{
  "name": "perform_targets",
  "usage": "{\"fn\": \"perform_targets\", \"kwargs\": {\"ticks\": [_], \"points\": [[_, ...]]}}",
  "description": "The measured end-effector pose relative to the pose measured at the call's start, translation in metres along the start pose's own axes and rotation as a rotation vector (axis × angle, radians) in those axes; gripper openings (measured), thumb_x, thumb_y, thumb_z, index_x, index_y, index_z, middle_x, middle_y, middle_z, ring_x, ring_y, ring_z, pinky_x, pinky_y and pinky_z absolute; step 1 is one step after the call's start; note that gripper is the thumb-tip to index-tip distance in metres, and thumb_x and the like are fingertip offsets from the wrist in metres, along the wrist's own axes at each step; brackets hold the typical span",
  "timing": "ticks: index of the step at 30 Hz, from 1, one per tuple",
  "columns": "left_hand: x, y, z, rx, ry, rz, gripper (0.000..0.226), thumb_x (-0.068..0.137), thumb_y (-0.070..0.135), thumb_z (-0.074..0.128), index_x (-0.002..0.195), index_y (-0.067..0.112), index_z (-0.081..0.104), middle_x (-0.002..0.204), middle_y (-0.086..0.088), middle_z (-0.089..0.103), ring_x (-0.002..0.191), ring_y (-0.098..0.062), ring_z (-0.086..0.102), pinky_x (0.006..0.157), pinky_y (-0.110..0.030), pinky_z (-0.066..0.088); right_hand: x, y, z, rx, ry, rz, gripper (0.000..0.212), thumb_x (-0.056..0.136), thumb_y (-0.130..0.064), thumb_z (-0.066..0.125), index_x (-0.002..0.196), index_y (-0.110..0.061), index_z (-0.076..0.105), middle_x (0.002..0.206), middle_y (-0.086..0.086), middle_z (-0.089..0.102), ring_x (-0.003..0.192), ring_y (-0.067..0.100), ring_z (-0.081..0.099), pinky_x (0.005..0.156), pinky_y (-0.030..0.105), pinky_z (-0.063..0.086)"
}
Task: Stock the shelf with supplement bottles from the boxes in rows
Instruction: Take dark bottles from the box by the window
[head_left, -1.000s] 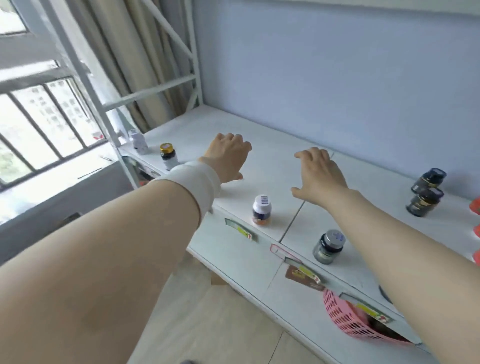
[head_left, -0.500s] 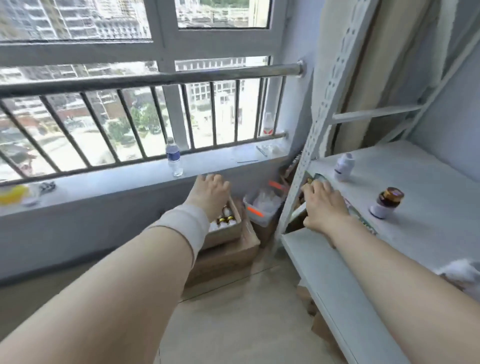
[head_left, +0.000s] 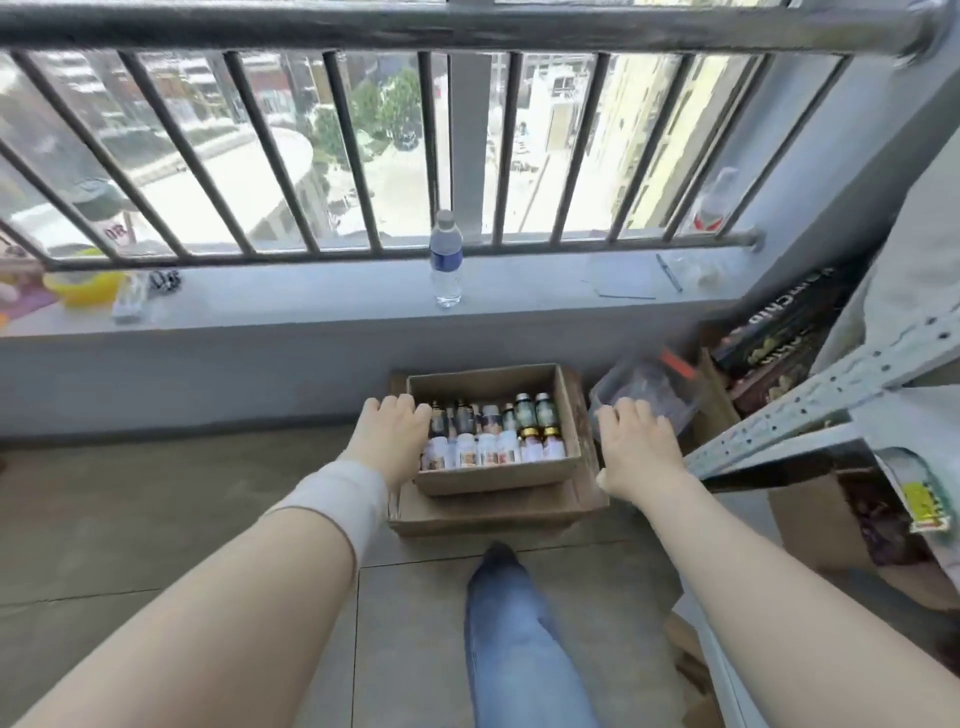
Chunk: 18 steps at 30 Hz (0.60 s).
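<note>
A small cardboard box (head_left: 524, 476) on the floor under the window holds several supplement bottles (head_left: 488, 450), white ones in front and dark ones behind. It sits on a larger flat carton (head_left: 483, 512). My left hand (head_left: 389, 434), wrist wrapped in white, reaches over the box's left edge with fingers relaxed and holds nothing. My right hand (head_left: 634, 449) hovers just right of the box, fingers spread and relaxed, empty. Only the white shelf's corner post (head_left: 810, 415) shows at the right.
A water bottle (head_left: 445, 260) stands on the window sill (head_left: 311, 306) behind railing bars. A clear plastic tub (head_left: 649, 395) and dark printed boxes (head_left: 779, 348) lie right of the carton. My jeans-clad leg (head_left: 514, 639) is below the box. A yellow bowl (head_left: 83, 283) sits far left.
My view has swung from the shelf top down and left to the box on the floor. Both hands have left the shelf and moved down to either side of the box.
</note>
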<state>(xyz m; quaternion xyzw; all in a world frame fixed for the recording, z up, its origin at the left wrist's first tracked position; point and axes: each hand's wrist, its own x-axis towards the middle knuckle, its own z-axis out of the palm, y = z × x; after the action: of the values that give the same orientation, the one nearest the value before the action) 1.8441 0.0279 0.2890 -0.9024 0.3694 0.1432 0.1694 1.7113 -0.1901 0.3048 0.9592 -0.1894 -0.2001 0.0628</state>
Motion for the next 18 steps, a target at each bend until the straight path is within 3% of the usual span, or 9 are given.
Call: {"fn": "perform_targets", "kwargs": {"ticks": [7, 12, 18], "points": [[0.095, -0.017, 0.032, -0.187, -0.151, -0.122, 0.044, 0.089, 0.026, 0.054, 0.129, 0.013, 0.041, 0.127, -0.008, 0.048, 0.12, -0.027, 0.047, 0.097, -0.037, 0.036, 0.123, -0.009, 0.023, 0.002, -0.099, -0.14, 0.055, 0.078, -0.027, 0.061, 0.125, -0.013, 0.037, 0.127, 0.01, 0.042, 0.118, 0.027, 0.04, 0.094, 0.035, 0.039], [0.14, -0.011, 0.078, -0.301, -0.258, -0.196, 0.033, 0.09, 0.026, 0.049, 0.12, 0.012, 0.045, 0.123, -0.008, 0.052, 0.116, -0.028, 0.05, 0.093, -0.035, 0.039, 0.18, -0.034, 0.055, 0.013, -0.206, -0.232, 0.054, 0.079, -0.029, 0.062, 0.124, -0.014, 0.038, 0.128, 0.008, 0.042, 0.12, 0.026, 0.04, 0.095, 0.035, 0.039], [0.2, 0.012, 0.15, -0.779, -0.432, -0.484, 0.042, 0.093, 0.029, 0.051, 0.127, 0.007, 0.042, 0.13, -0.014, 0.049, 0.121, -0.032, 0.049, 0.098, -0.039, 0.041, 0.231, -0.075, 0.13, 0.106, -0.363, -0.239, 0.053, 0.082, -0.033, 0.057, 0.126, -0.011, 0.037, 0.127, 0.008, 0.042, 0.12, 0.026, 0.04, 0.093, 0.034, 0.04]]}}
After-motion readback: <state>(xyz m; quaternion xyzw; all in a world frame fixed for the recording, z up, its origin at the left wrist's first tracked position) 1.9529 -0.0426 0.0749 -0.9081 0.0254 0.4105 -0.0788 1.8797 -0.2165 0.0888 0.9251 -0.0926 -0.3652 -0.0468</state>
